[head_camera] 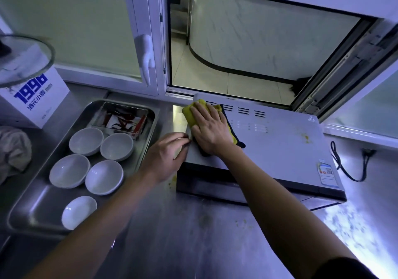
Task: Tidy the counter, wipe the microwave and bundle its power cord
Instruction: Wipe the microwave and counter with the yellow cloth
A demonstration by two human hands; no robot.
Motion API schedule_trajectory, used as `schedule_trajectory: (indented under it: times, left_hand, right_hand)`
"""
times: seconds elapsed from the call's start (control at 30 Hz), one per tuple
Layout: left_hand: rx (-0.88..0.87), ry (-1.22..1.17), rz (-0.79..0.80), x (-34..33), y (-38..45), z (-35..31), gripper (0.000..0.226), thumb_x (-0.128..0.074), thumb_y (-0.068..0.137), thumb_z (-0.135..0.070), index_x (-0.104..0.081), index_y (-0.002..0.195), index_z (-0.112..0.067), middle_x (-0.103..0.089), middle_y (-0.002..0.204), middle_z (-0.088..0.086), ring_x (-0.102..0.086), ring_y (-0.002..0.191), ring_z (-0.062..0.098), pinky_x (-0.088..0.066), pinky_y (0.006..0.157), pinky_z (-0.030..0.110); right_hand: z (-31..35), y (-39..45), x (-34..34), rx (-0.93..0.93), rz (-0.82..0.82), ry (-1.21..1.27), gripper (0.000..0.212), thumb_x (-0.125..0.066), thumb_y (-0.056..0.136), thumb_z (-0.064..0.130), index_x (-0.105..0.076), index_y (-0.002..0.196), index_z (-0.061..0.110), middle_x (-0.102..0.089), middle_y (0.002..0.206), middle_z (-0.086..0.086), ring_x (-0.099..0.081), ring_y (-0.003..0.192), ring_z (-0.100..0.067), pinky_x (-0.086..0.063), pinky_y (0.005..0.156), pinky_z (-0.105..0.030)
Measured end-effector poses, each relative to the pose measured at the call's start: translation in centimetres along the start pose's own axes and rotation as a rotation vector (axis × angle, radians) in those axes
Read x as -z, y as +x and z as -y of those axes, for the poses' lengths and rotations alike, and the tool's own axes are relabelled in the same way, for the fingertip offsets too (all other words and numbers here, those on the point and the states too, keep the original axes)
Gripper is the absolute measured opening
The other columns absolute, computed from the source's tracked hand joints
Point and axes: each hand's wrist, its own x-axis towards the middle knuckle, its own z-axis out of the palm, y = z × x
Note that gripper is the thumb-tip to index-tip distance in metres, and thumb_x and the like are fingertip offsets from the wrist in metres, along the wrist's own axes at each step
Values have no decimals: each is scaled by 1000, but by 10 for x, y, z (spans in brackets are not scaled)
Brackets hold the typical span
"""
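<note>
A grey microwave (277, 141) stands on the steel counter (215, 235) below an open window. My right hand (210, 130) lies flat on a yellow cloth (190, 115) with a dark edge, pressing it onto the left part of the microwave's top. My left hand (167, 156) rests against the microwave's top left front corner, fingers curled at the edge. Yellow stains (305, 137) mark the top toward the right. The black power cord (344, 166) loops on the counter to the right, its plug (369, 151) lying loose.
A steel tray (43, 205) at the left holds several white bowls (86, 141) and a small metal box of red chillies (122, 120). Behind it stand a white carton (41, 97), a glass lid (23, 61) and a crumpled rag (13, 151). Crumbs dot the counter (241, 222).
</note>
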Motion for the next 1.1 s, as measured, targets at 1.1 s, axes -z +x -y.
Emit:
schedule_trajectory:
  times: [1.1]
  left_hand:
    - [-3,332,531,-123,105,-145,66,-35,80,-71,-48,137,-40,-32,156,-8,-21,146,16,-19,113,47]
  right_hand:
    - [-258,-108,56,-595,-182,9,53,-31,94,37,-28,143,20,-19,160,3,-20,143,-37,-36,103,-61]
